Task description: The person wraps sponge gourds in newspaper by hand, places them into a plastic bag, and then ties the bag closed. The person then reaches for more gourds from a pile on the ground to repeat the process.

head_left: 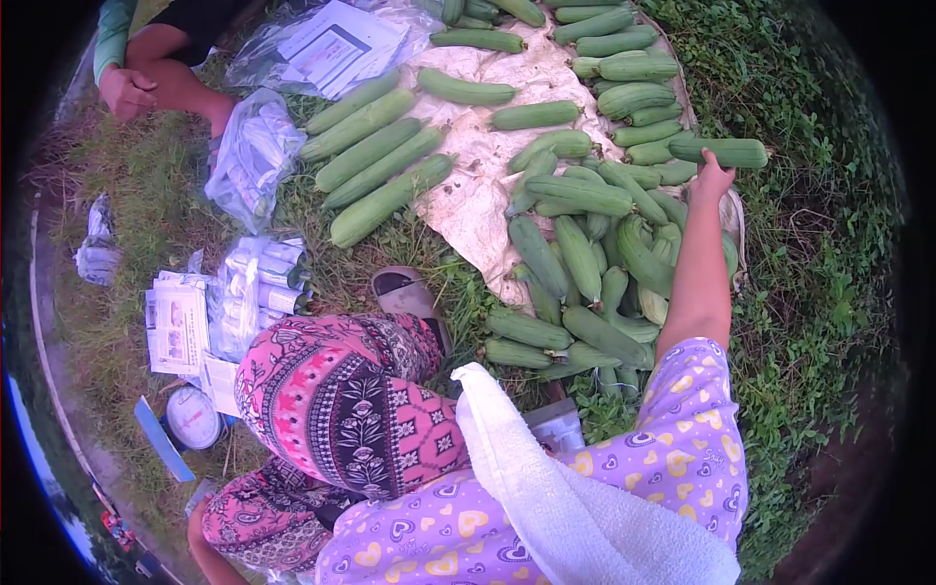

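My right hand (713,178) is stretched out to the far right, its fingers wrapped round a long green luffa gourd (736,153). That gourd is held roughly level at the edge of a pale sheet (468,219). Below and left of the hand lies a jumbled heap of luffa gourds (585,195). Several more gourds (639,66) are lined up in a row beyond it. Of my left side only a bit of forearm (203,551) shows at the lower left; the hand itself is out of sight.
Another group of gourds (375,151) lies on grass at the left. Beyond are printed papers (341,44) and a plastic bag (255,156) near another person's hand (128,93). Bundled packets (258,283) and a round dial scale (193,417) stand beside my knee. A white towel (575,497) hangs before me.
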Action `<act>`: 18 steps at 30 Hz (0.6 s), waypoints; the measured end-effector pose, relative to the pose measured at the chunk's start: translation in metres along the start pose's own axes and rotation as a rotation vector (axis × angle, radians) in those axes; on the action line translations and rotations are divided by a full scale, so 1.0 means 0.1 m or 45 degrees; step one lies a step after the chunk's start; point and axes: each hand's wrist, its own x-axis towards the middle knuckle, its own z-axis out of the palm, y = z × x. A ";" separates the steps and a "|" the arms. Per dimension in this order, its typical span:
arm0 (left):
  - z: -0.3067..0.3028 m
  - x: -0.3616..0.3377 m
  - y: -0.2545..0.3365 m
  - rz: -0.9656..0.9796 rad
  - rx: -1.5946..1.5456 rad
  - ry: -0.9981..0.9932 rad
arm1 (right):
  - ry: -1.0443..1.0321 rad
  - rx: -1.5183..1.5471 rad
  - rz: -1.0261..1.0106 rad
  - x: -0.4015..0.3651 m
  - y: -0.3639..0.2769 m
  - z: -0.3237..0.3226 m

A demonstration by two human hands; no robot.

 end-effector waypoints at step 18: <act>0.73 1.37 -0.03 0.616 0.169 0.032 | -2.345 -0.452 0.029 -4.38 -1.88 3.69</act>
